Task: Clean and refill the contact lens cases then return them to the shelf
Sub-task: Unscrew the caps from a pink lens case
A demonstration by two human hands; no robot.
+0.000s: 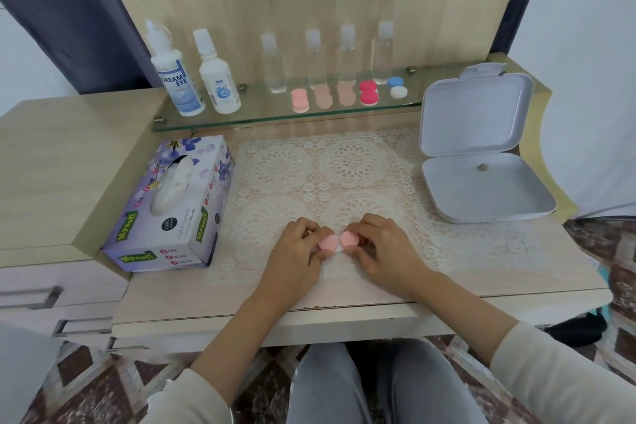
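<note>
The pink lens case is near the front edge of the table, apparently resting on the lace mat. The left hand pinches its left cap. The right hand pinches its right cap. Other cases line the glass shelf.

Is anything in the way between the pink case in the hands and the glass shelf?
Nothing visible is. The pink case, held by the left hand and right hand, faces only flat lace mat before the glass shelf. The tissue box and white box sit off to the sides.
</note>
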